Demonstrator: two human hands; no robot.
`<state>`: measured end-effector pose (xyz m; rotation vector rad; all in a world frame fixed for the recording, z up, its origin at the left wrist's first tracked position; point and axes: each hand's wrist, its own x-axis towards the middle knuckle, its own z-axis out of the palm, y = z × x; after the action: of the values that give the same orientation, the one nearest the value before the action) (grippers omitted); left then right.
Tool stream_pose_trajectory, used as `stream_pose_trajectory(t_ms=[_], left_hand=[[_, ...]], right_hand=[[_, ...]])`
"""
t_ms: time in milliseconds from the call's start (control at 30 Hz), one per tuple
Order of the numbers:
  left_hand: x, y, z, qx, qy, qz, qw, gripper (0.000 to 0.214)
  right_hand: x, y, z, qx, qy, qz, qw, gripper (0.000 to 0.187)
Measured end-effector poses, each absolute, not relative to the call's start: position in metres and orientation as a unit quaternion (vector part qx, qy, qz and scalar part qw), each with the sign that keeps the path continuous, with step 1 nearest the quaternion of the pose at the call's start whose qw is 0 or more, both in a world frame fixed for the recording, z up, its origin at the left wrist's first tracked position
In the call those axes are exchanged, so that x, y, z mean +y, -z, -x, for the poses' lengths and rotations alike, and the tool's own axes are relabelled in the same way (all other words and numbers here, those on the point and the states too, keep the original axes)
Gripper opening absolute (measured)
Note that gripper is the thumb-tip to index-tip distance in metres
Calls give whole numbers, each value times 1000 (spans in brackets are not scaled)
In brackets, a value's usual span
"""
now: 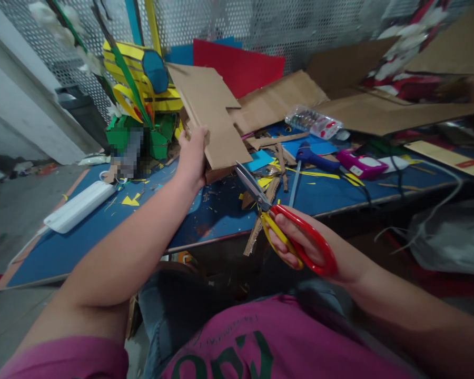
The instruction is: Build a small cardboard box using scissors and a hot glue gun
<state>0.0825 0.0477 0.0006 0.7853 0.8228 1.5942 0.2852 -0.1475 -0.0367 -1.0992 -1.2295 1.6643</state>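
Observation:
My left hand (194, 152) grips the left edge of a piece of brown cardboard (225, 131), holding it tilted up over the blue table. A step-shaped notch shows on the cardboard's right side. In my right hand (286, 239) is a pair of scissors (266, 202) with one red and one yellow handle, my fingers through the loops. The blades look nearly closed, and their tip is at the cardboard's lower right corner; whether it touches cannot be made out. Cardboard strips (274, 189) and yellow paper scraps lie just beyond the blades.
On the blue table (150, 221) lie a white power strip (81, 206), a clear plastic bottle (316, 123), a blue glue gun (316, 158) and a purple box (357, 164). Behind stand a yellow-and-green paper model (136, 79), red card (237, 68) and large cardboard sheets (398, 113).

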Motion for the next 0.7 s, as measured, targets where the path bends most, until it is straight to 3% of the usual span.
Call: stream_pose_trajectory(t_ms=[300, 500, 700], left_hand=[[52, 3, -81, 350, -681, -359, 533, 76], [55, 0, -80, 343, -692, -369, 516, 94], [46, -7, -82, 356, -690, -371, 510, 82]], right_hand=[[-148, 36, -283, -493, -648, 430, 389, 64], [-147, 38, -283, -490, -649, 431, 389, 63], [-147, 32, -278, -488, -642, 449, 385, 70]])
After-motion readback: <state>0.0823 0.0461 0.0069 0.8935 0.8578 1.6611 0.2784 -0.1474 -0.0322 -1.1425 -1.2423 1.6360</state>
